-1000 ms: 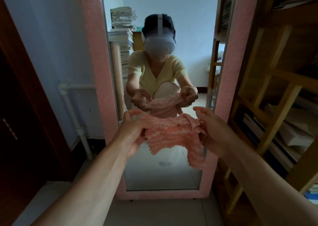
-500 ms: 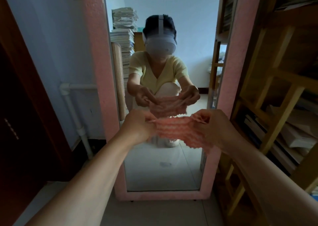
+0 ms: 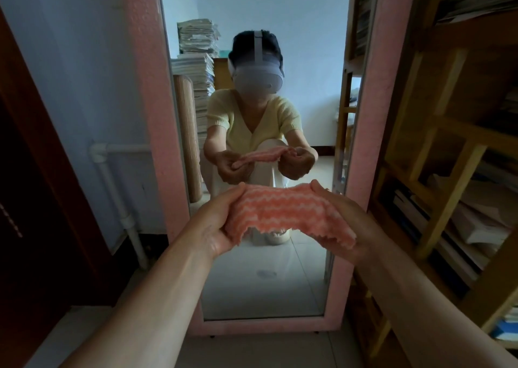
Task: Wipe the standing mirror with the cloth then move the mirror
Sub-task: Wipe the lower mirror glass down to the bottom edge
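1. Standing mirror [image 3: 367, 154]: a tall glass panel in a pink textured frame, stood upright on the tiled floor [image 3: 252, 351], between a pale blue wall [image 3: 84, 73] on the left and a wooden bookshelf [image 3: 448, 157] just beside its right edge. It is judged stiff, fragile and fairly heavy; the glass is judged slippery, so hold is best taken on both side rails of the frame, never on the pane.
2. Cloth [image 3: 283, 213]: orange with white zigzag stripes, soft and limp, held stretched in front of the lower glass, apart from it. It is judged light and easily bunched for wiping.
3. Left hand [image 3: 213, 224]: the cloth's left end is gripped, thumb on top, fingers curled beneath.
4. Right hand [image 3: 344, 219]: the cloth's right end is gripped likewise, largely hidden under the fabric.
5. Status: wiping is not yet begun; the mirror is untouched.
6. Hazard: a white pipe [image 3: 117, 199] runs down the wall near the frame's left side.
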Available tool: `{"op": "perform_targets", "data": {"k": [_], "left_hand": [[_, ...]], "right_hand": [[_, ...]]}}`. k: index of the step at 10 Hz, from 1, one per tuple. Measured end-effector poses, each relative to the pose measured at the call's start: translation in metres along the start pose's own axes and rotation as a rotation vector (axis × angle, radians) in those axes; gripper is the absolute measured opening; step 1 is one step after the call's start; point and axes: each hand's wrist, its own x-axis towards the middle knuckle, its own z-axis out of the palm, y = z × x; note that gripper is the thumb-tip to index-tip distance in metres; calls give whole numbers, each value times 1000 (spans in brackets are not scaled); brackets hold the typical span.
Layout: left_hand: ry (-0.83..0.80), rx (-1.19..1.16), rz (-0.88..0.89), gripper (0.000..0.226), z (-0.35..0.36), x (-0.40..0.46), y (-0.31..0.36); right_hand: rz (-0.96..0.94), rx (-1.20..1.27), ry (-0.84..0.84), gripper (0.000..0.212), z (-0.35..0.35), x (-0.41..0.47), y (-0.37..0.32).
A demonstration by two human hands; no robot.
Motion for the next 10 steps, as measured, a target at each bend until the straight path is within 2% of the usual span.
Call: {"op": "perform_targets", "data": {"k": [1,2,3,4,5,6,7,8,9,10], "left_hand": [[-42,-128,-71,23,2,4,-5],[-130,-167,-82,43,8,2,-7],[-224,-120,-11,67,17,-4,-8],[-222,-133,23,71,17,-1,-9],[-68,-10,54,47,14,10,-12],[178,426,275,17,15,21,-17],[148,499,447,28,26,14,-11],[-140,557,405,43,42,-1,-6],[-76,631,485,9,54,1,-8],[13,494,480,6,60,9,-5]], "right_hand": [[-12,-152,-31,34,-11,-13,2],[26,-51,-247,41,7,9,-6],[-1,-94,-347,58,1,13,-3],[-8,-175,-289,53,2,11,-8],[-119,-141,-237,42,1,10,-9],[-246,-91,-113,43,1,12,-11],[-350,-127,-26,42,1,14,-13],[-431,-224,64,27,6,15,-17],[-546,-368,324,25,10,18,-16],[-844,-524,451,31,9,14,-10]]}}
